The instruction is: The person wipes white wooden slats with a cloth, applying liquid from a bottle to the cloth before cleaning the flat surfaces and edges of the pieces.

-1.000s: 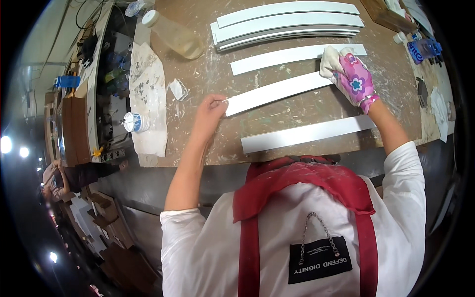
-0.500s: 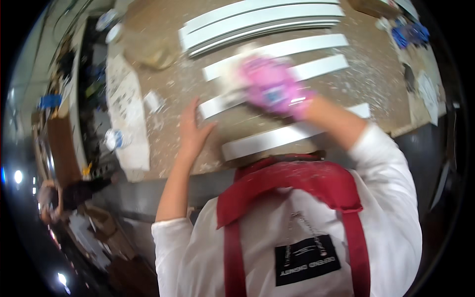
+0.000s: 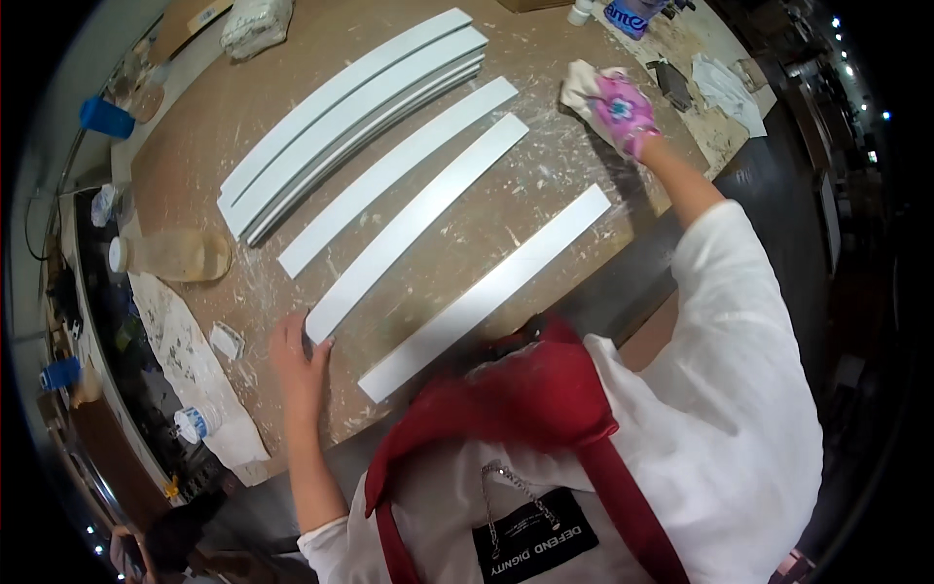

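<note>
At brown table (image 3: 545, 165) — left fingers (image 3: 294, 331) parted around white strip (image 3: 418, 227), right fingers (image 3: 613, 88) clutching rag (image 3: 581, 85)

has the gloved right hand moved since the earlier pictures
Yes. Judged against the middle single white strip, the gloved right hand has moved right: earlier it was on that strip, and now it is beyond its right end.

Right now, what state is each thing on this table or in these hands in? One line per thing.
Stacked strips: piled, ends uneven
Loose strips: three, lying apart
Cloth: bunched in right hand
Pink glove: worn on that hand
Left hand: bare, at middle strip's near end
Bottle: capped
Table: scuffed
</note>
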Tool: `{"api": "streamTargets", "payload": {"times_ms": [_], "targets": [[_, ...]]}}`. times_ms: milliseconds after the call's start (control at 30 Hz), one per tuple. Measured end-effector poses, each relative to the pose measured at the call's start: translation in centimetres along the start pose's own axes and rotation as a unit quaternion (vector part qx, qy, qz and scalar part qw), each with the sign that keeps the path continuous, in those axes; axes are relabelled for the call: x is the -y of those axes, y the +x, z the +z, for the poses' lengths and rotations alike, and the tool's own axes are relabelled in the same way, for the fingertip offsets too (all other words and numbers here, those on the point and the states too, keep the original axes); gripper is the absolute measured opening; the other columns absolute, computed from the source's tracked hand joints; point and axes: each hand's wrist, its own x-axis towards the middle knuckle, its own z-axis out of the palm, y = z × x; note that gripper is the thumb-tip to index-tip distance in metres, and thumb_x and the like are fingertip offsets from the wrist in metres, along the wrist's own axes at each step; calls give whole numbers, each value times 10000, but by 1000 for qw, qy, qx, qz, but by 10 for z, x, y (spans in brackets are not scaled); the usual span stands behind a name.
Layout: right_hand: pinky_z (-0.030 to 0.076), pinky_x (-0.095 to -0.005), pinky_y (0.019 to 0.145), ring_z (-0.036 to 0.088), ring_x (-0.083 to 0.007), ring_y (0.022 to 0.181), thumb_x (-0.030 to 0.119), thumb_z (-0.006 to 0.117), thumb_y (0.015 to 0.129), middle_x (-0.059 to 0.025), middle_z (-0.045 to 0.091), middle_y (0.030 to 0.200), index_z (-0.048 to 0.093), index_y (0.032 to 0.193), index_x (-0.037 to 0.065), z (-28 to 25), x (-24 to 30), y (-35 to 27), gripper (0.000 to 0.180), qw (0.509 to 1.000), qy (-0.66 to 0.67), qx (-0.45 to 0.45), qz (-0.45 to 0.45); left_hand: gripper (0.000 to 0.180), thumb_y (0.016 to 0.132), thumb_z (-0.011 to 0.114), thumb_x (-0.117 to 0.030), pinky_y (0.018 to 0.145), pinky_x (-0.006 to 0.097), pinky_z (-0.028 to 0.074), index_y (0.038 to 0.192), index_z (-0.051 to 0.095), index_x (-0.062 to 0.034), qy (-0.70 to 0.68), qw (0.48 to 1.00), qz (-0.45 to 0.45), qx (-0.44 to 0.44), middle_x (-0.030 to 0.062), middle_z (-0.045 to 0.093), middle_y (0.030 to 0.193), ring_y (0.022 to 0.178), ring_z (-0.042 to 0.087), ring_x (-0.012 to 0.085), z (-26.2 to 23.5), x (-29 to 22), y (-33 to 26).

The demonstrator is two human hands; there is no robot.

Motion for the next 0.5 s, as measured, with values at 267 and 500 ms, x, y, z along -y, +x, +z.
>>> {"api": "streamTargets", "payload": {"times_ms": [267,500], "targets": [[459,-441,859,585,-355,978,292,575,866,-193,600,1032,592,1095,79,29,-45,-34,313,985,-140,-96,-38,585,764,719,-306,960,448,356,1242,526,-29,61,996,64,24,171,508,1247,1127,488,353,31,-77,68],[467,-425,840,580,-359,974,284,565,856,-179,604,1019,589,1046,87,18,-44,-45,274,988,-112,-104,-3,455,797,709,-164,890,374,453,1178,547,25,-157,981,-27,108,192,630,1055,986,607,295,14,-108,51]]}}
